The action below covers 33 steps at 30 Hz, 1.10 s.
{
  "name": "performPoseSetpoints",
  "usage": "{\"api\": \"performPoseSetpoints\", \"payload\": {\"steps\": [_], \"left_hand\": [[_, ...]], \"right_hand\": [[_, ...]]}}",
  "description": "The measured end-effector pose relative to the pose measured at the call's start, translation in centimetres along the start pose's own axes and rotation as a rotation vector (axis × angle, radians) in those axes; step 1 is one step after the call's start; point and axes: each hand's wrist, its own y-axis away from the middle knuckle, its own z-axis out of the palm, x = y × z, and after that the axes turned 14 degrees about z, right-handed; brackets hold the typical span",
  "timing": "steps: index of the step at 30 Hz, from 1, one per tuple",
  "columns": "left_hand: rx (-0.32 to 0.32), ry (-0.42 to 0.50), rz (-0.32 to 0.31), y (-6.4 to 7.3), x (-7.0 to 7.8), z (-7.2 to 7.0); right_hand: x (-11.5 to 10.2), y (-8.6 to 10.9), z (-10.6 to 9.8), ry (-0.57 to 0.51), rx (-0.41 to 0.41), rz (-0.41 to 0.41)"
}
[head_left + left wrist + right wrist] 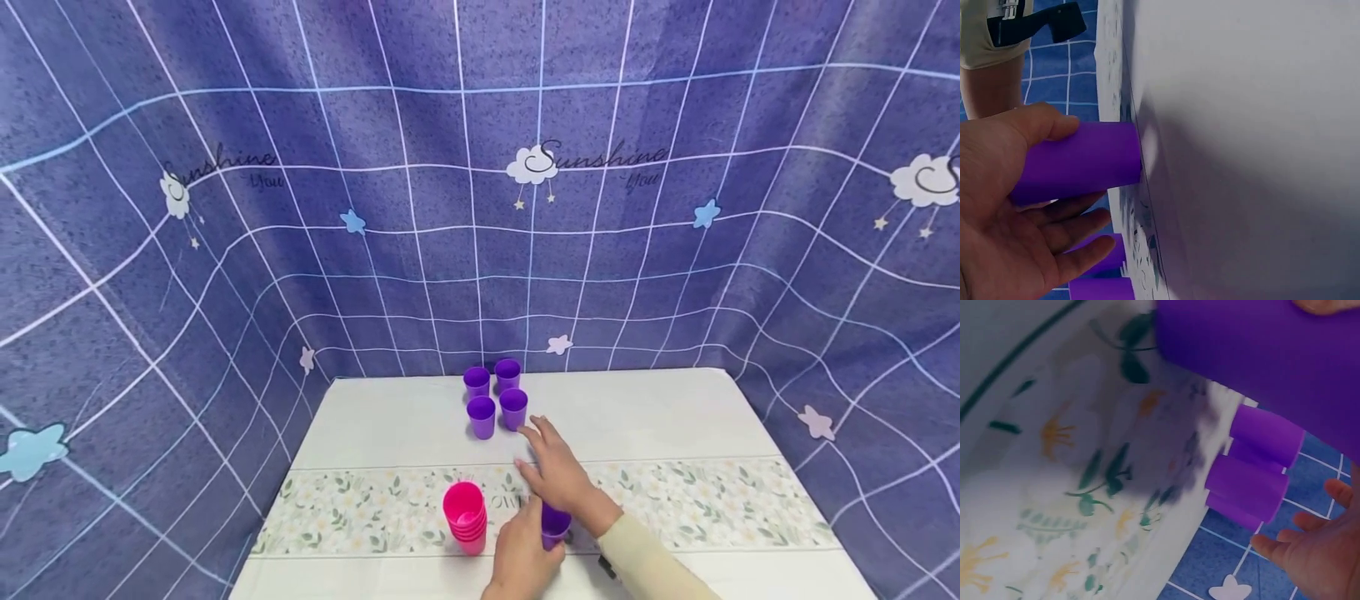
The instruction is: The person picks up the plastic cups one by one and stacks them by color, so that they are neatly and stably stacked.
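Note:
My left hand (521,550) holds a purple cup (555,525) near the front of the table, just right of the pink cups. In the left wrist view, the thumb of the left hand (997,194) lies along the side of that purple cup (1085,159), while the other fingers spread out below it. My right hand (562,477) is over the far side of this cup with its fingers spread, pointing toward the back. Nothing is in the right hand (1322,556). A stack of pink cups (465,508) stands upright left of the left hand.
Several purple cups (482,417) stand upright in a close group at the back, just beyond the right fingertips. The white table (637,417) has a floral band across it. A blue grid-patterned curtain (420,292) encloses the back and both sides.

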Motion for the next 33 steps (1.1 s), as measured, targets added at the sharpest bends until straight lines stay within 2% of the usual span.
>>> {"api": "performPoseSetpoints", "payload": {"steps": [2,7,11,15,18,25,29,33], "left_hand": [[-0.002,-0.039,0.017,0.0,0.3,0.1],[-0.026,-0.075,0.010,-0.2,0.3,0.0],[-0.074,-0.052,0.006,-0.2,0.0,-0.2],[-0.119,-0.034,-0.011,0.1,0.1,-0.3],[-0.122,-0.049,-0.028,0.1,0.3,-0.3],[-0.117,-0.103,-0.052,0.0,0.6,-0.3],[-0.124,-0.110,-0.056,-0.1,0.7,-0.5],[-0.127,-0.111,-0.052,-0.3,0.7,-0.5]], "right_hand": [[0.3,-0.1,0.1,0.019,0.013,-0.017],[0.2,-1.1,0.6,0.028,0.046,-0.076],[0.0,-2.0,0.9,0.060,0.039,-0.086],[0.0,-3.1,1.2,0.093,-0.001,-0.084],[0.0,-4.2,1.1,0.109,-0.037,-0.087],[0.6,-6.9,1.9,0.256,-0.086,-0.113],[1.1,-7.7,2.9,0.275,-0.108,-0.130],[1.4,-8.2,3.4,0.305,-0.109,-0.111]]}}
